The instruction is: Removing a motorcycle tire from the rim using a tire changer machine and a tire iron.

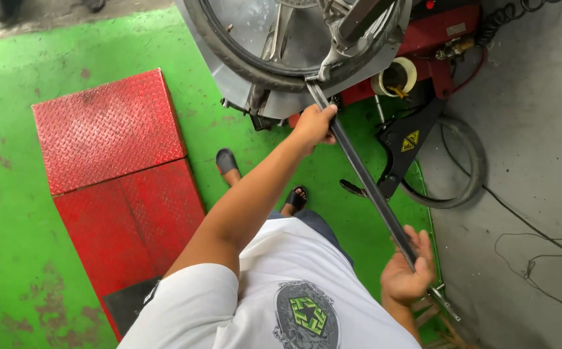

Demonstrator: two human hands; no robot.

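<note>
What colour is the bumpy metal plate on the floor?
The bumpy metal plate is red, lying on a green floor; the head view shows it.

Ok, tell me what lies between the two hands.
Head view: only the bar's bare shaft runs from left hand to right hand.

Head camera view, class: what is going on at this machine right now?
A person in a white T-shirt holds a long metal bar with both hands. The left hand grips it near the top, the right hand near the lower end. The bar's tip is wedged at the edge of a tyre on a red machine.
</note>
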